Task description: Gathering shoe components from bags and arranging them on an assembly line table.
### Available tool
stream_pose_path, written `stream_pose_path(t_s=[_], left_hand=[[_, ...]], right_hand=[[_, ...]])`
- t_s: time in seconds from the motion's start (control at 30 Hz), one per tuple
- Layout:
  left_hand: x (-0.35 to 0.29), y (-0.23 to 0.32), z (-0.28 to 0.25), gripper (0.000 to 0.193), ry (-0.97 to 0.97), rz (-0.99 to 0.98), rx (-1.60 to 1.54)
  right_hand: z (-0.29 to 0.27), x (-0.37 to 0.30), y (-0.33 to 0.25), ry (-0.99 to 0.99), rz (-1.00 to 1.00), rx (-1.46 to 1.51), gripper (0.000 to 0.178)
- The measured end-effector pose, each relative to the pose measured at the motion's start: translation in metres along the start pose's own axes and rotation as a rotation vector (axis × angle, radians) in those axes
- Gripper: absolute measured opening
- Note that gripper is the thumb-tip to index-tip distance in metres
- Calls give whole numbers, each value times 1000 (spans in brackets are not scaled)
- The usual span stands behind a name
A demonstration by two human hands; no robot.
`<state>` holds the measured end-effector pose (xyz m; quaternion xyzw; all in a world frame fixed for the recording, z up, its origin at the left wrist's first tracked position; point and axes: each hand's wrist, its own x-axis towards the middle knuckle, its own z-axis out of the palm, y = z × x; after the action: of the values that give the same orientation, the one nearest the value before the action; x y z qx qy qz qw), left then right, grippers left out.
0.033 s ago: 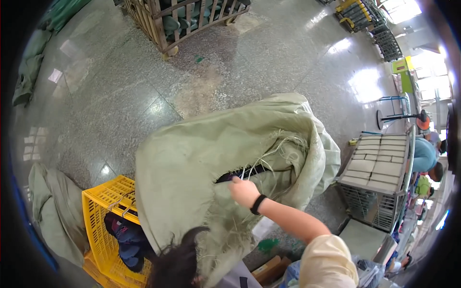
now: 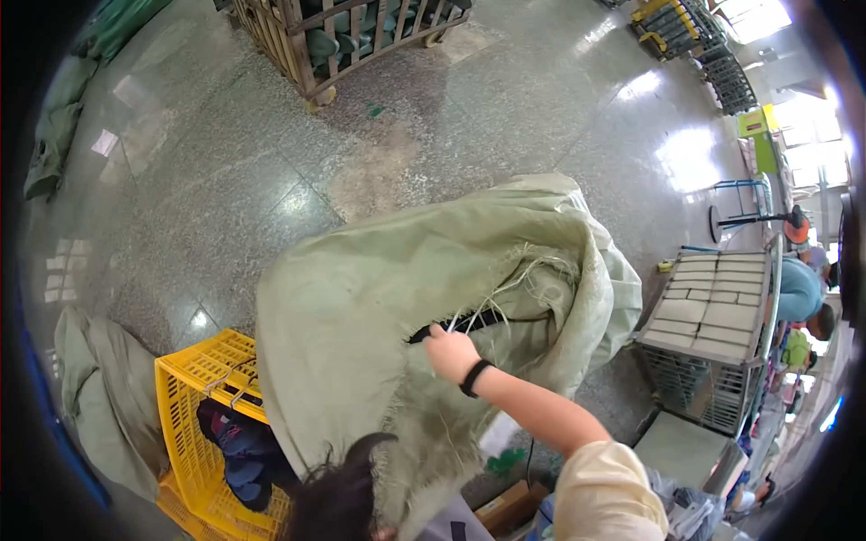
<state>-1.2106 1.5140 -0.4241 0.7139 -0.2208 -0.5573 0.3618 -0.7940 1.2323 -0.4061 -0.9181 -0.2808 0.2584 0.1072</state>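
Observation:
A large pale green woven sack (image 2: 334, 270) lies in front of me, with frayed edges and loose white strands (image 2: 532, 270) around its opening. My right hand (image 2: 449, 352), with a black band on its wrist, reaches in from the lower right. Its fingers are closed on the edge of the sack beside a narrow slit; whether a strand is pinched too is hard to make out. Dark contents (image 2: 478, 320) show through the slit. My left hand is out of sight. Dark hair covers part of the lower edge.
At the left, a yellow plastic crate (image 2: 171, 397) holds dark blue cloth items (image 2: 244, 460), beside another greenish sack (image 2: 108, 397). A slatted wooden crate (image 2: 298, 54) stands at the far side. To the right are a metal cage cart (image 2: 695, 379), a fan (image 2: 767, 219) and people.
My right hand has shifted slightly left and away from me, still closed at the slit. A little more of the dark contents shows to its right. The sack has barely moved.

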Motion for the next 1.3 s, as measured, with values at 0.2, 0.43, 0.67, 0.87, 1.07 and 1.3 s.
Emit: stream_pose_path(t_s=[0.2,0.43,0.67,0.87,1.07,1.3], left_hand=[[-20,-22,14,18,76,-34,-13],[-14,-44,34,17,196,-54,-37],[8,-53,1,15,363,-16,38],[22,14,20,15,520,94,1],[-3,63,28,14,684,200,-27],[-69,113,-45,15,641,48,112]], right_hand=[[94,44,64,-458,748,-18,26],[95,33,63,-410,590,-167,60],[126,16,75,-278,869,4,23],[59,-71,-1,-338,595,256,31],[-11,-209,1,96,466,934,13],[-336,-277,-122,124,508,1241,13]])
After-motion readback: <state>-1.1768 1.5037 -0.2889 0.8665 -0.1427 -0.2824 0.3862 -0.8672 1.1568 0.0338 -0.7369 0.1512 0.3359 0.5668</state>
